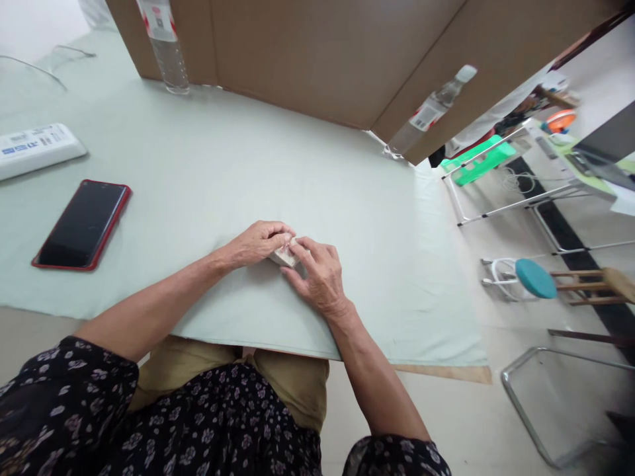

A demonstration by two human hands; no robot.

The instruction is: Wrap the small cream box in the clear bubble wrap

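Observation:
On the pale green tablecloth [238,158], near its front edge, lies a small whitish box-like object [286,256] with reddish marks on its top. Its exact kind cannot be made out, since fingers cover much of it. My left hand [260,242] grips its left and far side, thumb on top. From the right, my right hand [317,271] closes around it, with the thumb at the near side and the fingers over the top. Both sets of fingertips nearly meet above the object.
A phone in a red case [82,225] and a white package with blue print [40,151] lie at left. Two water bottles [169,56] [429,116] stand against a brown cardboard screen [307,59] at the back. Stools [536,277] and a metal-framed table [516,205] are at right.

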